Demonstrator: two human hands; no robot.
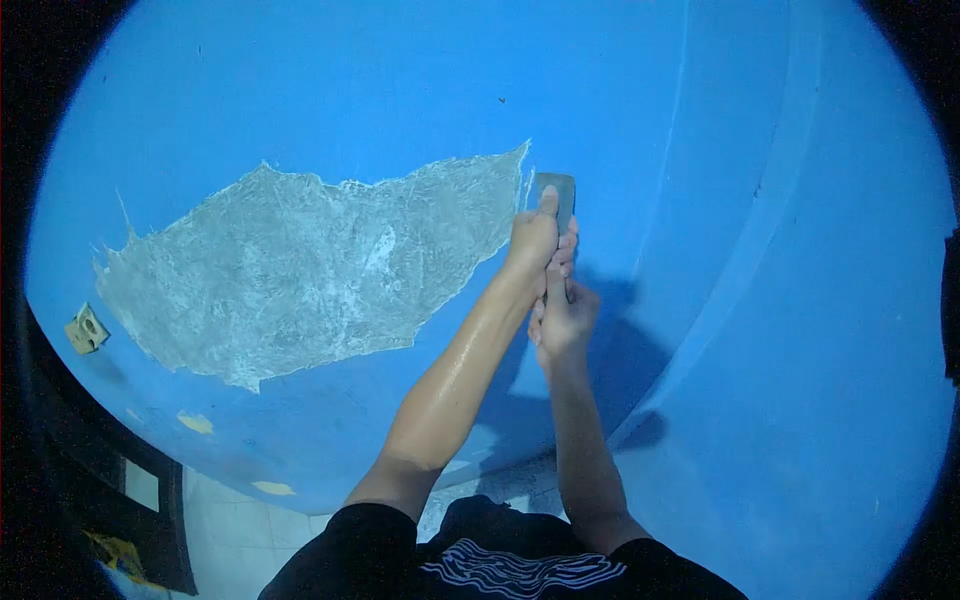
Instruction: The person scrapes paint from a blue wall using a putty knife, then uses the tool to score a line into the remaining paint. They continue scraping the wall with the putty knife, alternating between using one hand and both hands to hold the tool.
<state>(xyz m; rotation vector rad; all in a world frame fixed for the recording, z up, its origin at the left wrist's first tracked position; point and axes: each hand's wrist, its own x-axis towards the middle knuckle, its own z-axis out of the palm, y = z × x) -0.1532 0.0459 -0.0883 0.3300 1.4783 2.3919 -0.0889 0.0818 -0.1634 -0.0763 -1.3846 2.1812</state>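
Both my hands grip one scraper against the blue wall, its grey rectangular blade pointing up. My left hand is the upper one, closed round the tool with the thumb laid along the blade. Just below it, my right hand is wrapped round the handle, which the fingers mostly hide. The blade lies at the right tip of a large bare grey patch with ragged, whitish edges. Around that patch the blue paint remains on the wall.
An electrical box or socket opening sits on the wall at the far left. Small pale chips mark the lower wall. A wall corner runs down the right side. Light floor tiles and a dark frame show at lower left.
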